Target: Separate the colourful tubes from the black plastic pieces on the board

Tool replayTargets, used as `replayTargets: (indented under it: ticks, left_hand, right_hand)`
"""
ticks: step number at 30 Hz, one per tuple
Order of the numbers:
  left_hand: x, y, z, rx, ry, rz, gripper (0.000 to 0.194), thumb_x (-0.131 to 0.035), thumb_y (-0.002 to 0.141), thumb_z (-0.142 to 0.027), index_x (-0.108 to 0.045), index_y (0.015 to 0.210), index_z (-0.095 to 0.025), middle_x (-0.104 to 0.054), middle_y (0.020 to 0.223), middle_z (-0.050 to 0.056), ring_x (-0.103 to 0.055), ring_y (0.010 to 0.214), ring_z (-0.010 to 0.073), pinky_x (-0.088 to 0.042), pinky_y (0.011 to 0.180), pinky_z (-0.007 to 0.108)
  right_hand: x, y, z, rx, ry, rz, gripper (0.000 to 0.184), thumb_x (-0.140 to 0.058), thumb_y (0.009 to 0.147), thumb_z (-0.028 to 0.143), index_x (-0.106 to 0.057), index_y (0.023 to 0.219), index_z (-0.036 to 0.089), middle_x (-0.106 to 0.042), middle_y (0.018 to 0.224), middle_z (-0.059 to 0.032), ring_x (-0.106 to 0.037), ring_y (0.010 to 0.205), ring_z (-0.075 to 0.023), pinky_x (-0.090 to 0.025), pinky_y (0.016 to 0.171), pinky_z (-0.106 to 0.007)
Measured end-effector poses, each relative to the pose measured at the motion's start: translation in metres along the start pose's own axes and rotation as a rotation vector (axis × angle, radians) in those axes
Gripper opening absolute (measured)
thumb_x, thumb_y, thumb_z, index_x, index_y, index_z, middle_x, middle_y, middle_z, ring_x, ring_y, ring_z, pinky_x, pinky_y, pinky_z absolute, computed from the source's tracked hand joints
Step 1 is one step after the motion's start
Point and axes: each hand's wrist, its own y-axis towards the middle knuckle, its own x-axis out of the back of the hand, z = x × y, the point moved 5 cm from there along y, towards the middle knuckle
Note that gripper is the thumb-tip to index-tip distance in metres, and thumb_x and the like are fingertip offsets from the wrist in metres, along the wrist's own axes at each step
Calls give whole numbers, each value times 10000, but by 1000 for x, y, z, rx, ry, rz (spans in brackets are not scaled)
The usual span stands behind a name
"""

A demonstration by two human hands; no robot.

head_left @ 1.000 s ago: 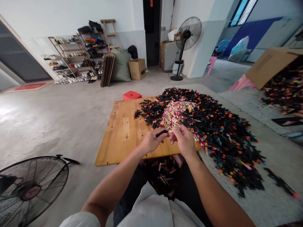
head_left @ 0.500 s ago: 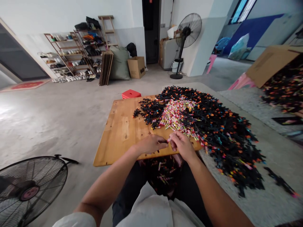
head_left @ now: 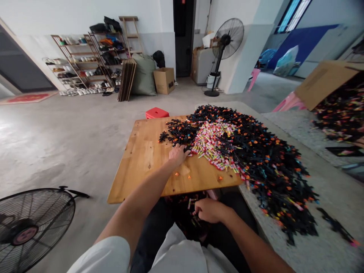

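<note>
My left hand [head_left: 178, 153] reaches over the wooden board to the near edge of a heap of black toy guns [head_left: 256, 148] with orange bits. Its fingers curl down there, and a black toy gun shows between thumb and fingers. Beside it spreads a pile of small pink, white and yellow tubes [head_left: 210, 146]. Below the board's front edge, my right hand [head_left: 210, 211] is over a container of dark pieces [head_left: 182, 212] between my legs. Its fingers are bent inward, and whatever they hold is hidden. Small orange pieces [head_left: 189, 177] lie on the board [head_left: 142, 163].
A red stool [head_left: 157, 112] stands behind the board. To the right, a grey stone slab [head_left: 327, 189] carries part of the heap and a single toy gun [head_left: 338, 225]. A tipped cardboard box [head_left: 324, 83] spills more pieces. A floor fan [head_left: 31, 231] is at lower left.
My hands were together at the board's front edge. The left has moved forward to the black heap; the right has dropped below the board, over the container. The small orange pieces are now uncovered.
</note>
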Motion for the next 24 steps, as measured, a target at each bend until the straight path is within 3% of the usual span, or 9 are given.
replayTargets:
  ticks: [2,4,7,10,13,16,19,22,24]
  left_hand:
    - [-1,6,1,11,-19,51,399,-624,959,-465,-706,1279,-242,-615,1313,139,-653,1145,301,-500,927,361]
    - [-1,9,3,13,-60,79,363,-680,912,-420,-723,1232,-254,-645,1253,115,-670,1100,286,-503,901,343]
    - [2,8,7,14,-111,84,325,-758,834,-381,-736,1124,-237,-691,1109,85,-685,1020,259,-502,843,305]
    - [4,5,14,21,-170,66,267,-812,766,-332,-712,982,-210,-703,962,66,-684,936,246,-492,779,292]
    - [8,1,25,44,-252,18,190,-787,780,-263,-647,896,-205,-687,860,39,-668,856,217,-476,736,281]
    - [15,-6,36,64,-364,-38,144,-722,840,-239,-585,857,-198,-669,819,14,-645,817,172,-474,732,257]
    - [20,-18,41,55,-480,-47,165,-677,878,-289,-548,872,-185,-666,798,7,-648,780,144,-498,729,246]
    - [22,-36,39,35,-896,62,232,-646,875,-352,-545,981,-172,-698,845,34,-679,725,136,-549,719,276]
    - [23,-50,34,35,-1243,183,343,-694,807,-341,-568,1071,-161,-716,923,59,-694,714,135,-571,706,285]
  right_hand:
    - [30,3,-1,-15,12,9,193,-587,841,165,-776,833,202,-779,773,-51,-716,737,-205,-474,687,-266]
    - [67,14,-4,-23,81,-46,226,-552,917,224,-778,920,213,-767,735,-27,-696,649,-185,-469,632,-254]
    - [131,39,-15,-141,-78,-456,273,-525,960,200,-761,1097,205,-804,979,-66,-735,871,-202,-501,771,-258]
    - [163,66,-20,-251,-179,-635,380,-481,985,144,-691,1300,179,-766,1186,-144,-707,1089,-253,-482,900,-305]
    - [165,85,-21,-302,-206,-645,337,-513,1007,212,-700,1286,183,-761,1136,-164,-707,1083,-285,-480,901,-339]
    - [157,90,-21,-323,-215,-664,324,-525,1032,346,-707,1245,183,-714,1233,-185,-678,1143,-309,-474,937,-367]
    - [148,88,-24,-347,-186,-682,300,-545,1010,276,-684,1241,144,-667,1297,-224,-664,1165,-318,-466,951,-378]
    - [143,83,-29,-350,-107,-710,309,-552,960,148,-642,1251,95,-698,1203,-239,-678,1118,-309,-474,906,-360]
    - [141,78,-29,-313,-35,-736,302,-561,955,159,-629,1242,95,-722,1136,-208,-688,1078,-283,-489,868,-331]
